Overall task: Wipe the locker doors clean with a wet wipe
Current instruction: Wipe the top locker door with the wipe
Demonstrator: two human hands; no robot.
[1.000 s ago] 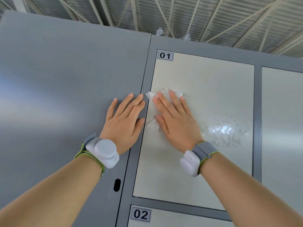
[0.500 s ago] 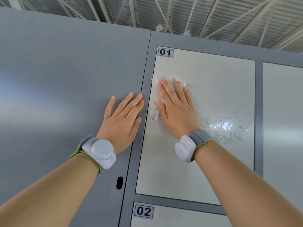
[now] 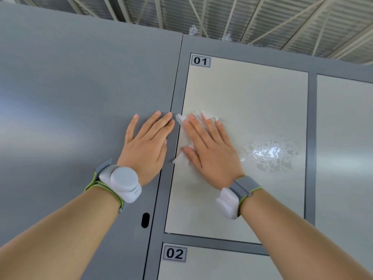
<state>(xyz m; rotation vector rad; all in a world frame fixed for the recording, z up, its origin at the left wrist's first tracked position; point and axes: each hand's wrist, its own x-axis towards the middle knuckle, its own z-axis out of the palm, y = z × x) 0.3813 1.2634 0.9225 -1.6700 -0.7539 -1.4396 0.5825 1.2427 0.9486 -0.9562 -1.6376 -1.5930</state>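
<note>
Head view: your right hand [image 3: 210,150] lies flat, grip spread, fingers straight, pressing the wet wipe [image 3: 181,158] onto door 01 [image 3: 252,102] at its left edge. A flat palm probably spreads the pressure. Your left hand [image 3: 147,144], flat too, rests on the grey panel [image 3: 80,98], likely as a brace. The wet sheen [image 3: 268,152] suggests the door's right side is done.

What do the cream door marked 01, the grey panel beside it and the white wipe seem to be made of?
Door 01: likely painted sheet metal or laminate, smooth semi-gloss; a wet patch glints on it. Grey panel: probably coated metal, satin; it shows soft, broad reflections. Wipe: thin, soft nonwoven fabric or paper, crumpled under the right hand.
</note>
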